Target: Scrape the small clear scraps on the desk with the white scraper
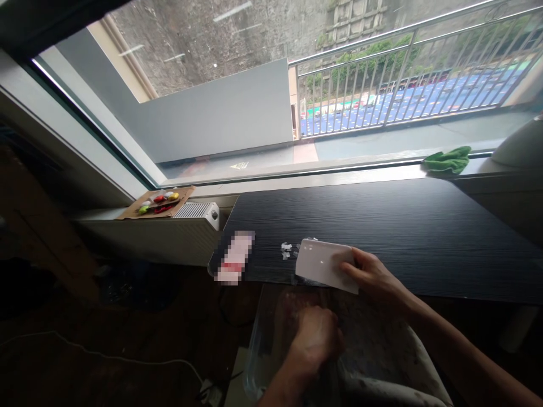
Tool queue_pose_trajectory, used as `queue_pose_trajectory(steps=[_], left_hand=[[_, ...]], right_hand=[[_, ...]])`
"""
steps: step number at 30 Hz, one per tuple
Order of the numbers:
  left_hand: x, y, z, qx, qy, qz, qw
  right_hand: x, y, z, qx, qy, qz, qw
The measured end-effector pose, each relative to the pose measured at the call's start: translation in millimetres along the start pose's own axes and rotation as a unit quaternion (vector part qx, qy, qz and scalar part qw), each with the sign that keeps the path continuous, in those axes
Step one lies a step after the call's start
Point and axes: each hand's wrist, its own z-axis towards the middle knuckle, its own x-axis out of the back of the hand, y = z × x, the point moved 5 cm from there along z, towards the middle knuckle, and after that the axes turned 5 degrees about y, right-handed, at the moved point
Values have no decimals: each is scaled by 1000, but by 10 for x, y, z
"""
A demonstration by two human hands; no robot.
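Observation:
My right hand (pixel 367 268) pinches the right end of a flat white card (pixel 320 257), which is held slightly tilted over the front edge of the dark table (pixel 360 215). Small white and clear scraps (pixel 287 249) lie on the tabletop just left of the card. Below the table edge, my left hand (pixel 316 330) is closed, with its fingers curled down out of sight. It is over or inside a clear plastic bin (pixel 253 362). Whatever it may be holding is hidden.
A blurred-out pink and white item (pixel 236 254) lies at the table's left corner. Cardboard with coloured pieces (pixel 163 198) rests by a white radiator (pixel 197 212). A green cloth (pixel 447 160) sits on the windowsill. A white cable (pixel 127 357) crosses the dark floor.

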Motion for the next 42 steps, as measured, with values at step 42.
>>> queue_pose_trajectory(steps=[42], left_hand=[[-59, 50, -44, 1, 0, 8, 1000]], right_hand=[[540, -160, 300, 125, 143, -155, 969]])
